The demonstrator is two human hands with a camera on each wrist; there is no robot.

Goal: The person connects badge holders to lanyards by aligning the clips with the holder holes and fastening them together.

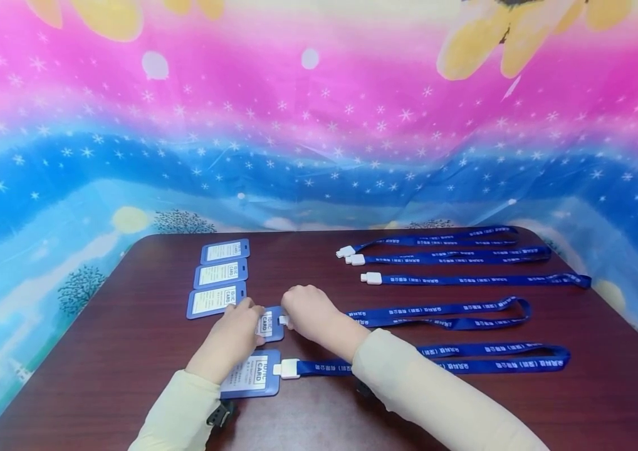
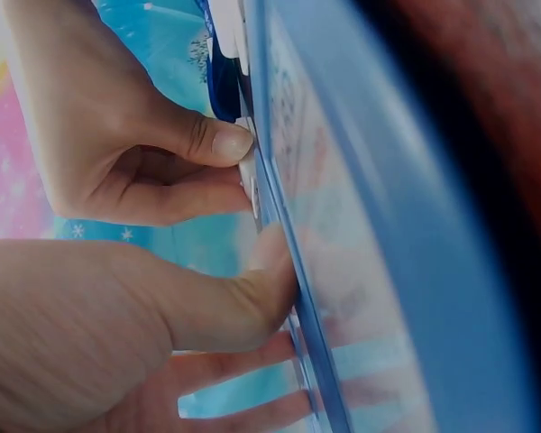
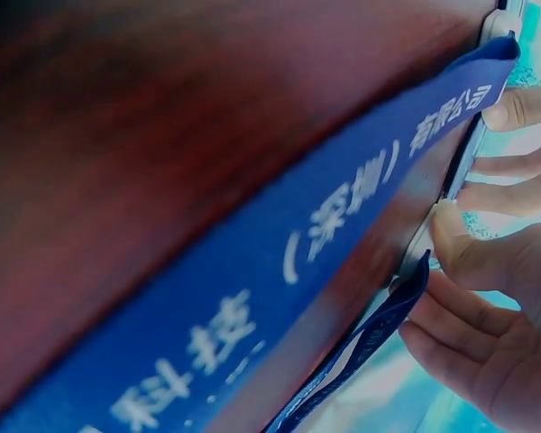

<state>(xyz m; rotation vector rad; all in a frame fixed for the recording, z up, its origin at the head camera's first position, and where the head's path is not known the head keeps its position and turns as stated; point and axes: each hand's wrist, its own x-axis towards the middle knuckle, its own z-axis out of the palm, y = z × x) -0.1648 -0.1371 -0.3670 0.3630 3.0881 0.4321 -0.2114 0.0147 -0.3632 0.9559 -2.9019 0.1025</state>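
On table (image 1: 319, 416) | card (image 1: 265, 323) in holder (image 1: 277, 332) | hands (image 1: 233, 335) (image 1: 313, 313): left grips holder, right pinches clip (image 1: 283, 320)

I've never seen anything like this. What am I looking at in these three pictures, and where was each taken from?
There is no machine here, just a person's two bare hands. The wide picture comes from a camera worn on the head, looking forward and down; the close-ups come from cameras on each wrist. On the dark reddish table lie three blue card holders at the left and three blue lanyards at the right. Nearest the person, another card holder is joined to a lanyard by a white clip. Just beyond it, the left hand holds a fifth holder, while the right hand pinches a lanyard's white end beside it.
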